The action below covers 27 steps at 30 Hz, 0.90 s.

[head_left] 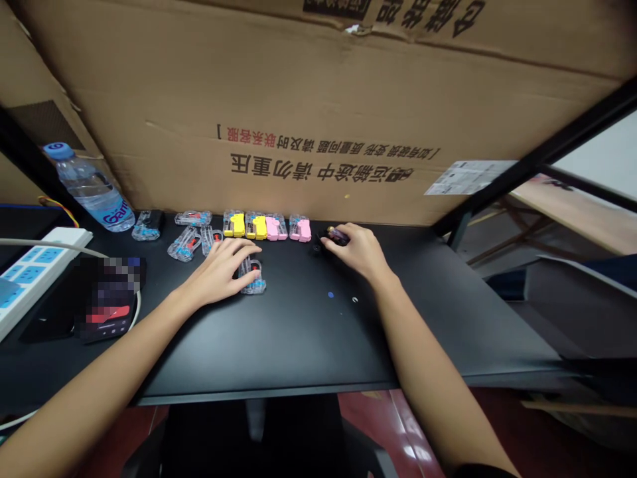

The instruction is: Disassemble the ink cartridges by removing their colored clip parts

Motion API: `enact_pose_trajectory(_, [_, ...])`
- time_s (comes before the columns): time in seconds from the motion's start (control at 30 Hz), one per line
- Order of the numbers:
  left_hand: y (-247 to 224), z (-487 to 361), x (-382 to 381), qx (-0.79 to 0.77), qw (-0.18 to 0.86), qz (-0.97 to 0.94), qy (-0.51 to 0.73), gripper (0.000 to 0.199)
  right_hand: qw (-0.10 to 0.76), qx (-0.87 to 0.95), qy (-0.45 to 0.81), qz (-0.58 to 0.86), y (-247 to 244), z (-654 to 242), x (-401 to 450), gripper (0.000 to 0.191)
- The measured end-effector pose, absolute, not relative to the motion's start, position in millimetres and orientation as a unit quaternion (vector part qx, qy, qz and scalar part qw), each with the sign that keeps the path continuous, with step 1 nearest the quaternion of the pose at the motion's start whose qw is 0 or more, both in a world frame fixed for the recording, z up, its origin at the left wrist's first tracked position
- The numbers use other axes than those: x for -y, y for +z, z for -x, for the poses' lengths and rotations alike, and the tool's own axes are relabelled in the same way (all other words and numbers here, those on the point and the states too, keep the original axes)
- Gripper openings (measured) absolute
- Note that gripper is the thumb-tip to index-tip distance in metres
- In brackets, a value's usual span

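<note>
My left hand (226, 271) lies over the left part of a clear plastic piece with blue and red parts (255, 285), its fingers apart. At the back of the black table, my right hand (359, 249) is closed on a small dark object with a gold-coloured end (337, 234). A small black item (317, 247) sits just left of that hand. Between the hands, along the cardboard, stand yellow-and-clear pieces (256, 227) and pink-and-clear pieces (300, 229). More clear pieces (184, 243) lie behind and left of my left hand.
A water bottle (94, 189), a white power strip (37, 265) and a phone (112, 305) with a cable are at the left. Cardboard (298, 86) rises behind the table (279, 352). A blue bit (331, 295) and a white bit (355, 299) lie near my right forearm.
</note>
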State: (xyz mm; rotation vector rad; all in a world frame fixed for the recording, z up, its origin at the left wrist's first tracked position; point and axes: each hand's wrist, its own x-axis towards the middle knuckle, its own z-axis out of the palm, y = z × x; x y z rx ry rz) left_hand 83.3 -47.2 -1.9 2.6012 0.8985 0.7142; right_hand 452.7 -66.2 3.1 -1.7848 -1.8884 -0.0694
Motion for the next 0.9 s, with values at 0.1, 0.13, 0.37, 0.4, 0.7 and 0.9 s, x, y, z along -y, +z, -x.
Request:
enact_pose_trajectory(0.1, [-0.5,-84.1,49.7,-0.269,0.150,-0.918,0.250,0.032,0.274,0.690,-0.043,0.669,-0.5,-454.9,64.6,0.024])
enact_pose_trajectory(0.13, [-0.2,-84.5,51.0,-0.252,0.154,-0.925,0.240,0.030,0.274,0.688,-0.043,0.670,-1.7,-455.4,64.1,0.023])
enact_pose_trajectory(0.37, [-1.8,-84.5,52.7,-0.218,0.169,-0.942,0.190,0.021,0.254,0.675,-0.039,0.692,-11.2,-459.1,56.8,0.021])
enact_pose_trajectory(0.4, [-1.9,-83.8,51.6,-0.221,0.167,-0.942,0.191,0.021,0.253,0.671,-0.043,0.696,-12.5,-459.2,54.6,0.021])
enact_pose_trajectory(0.7, [-2.5,-77.1,42.8,-0.253,0.137,-0.938,0.193,0.019,0.318,0.644,-0.091,0.690,-8.7,-440.8,40.8,0.027])
enact_pose_trajectory(0.9, [-2.9,-73.8,36.9,-0.241,0.121,-0.942,0.199,0.022,0.300,0.691,-0.051,0.655,-0.4,-418.5,49.5,0.025])
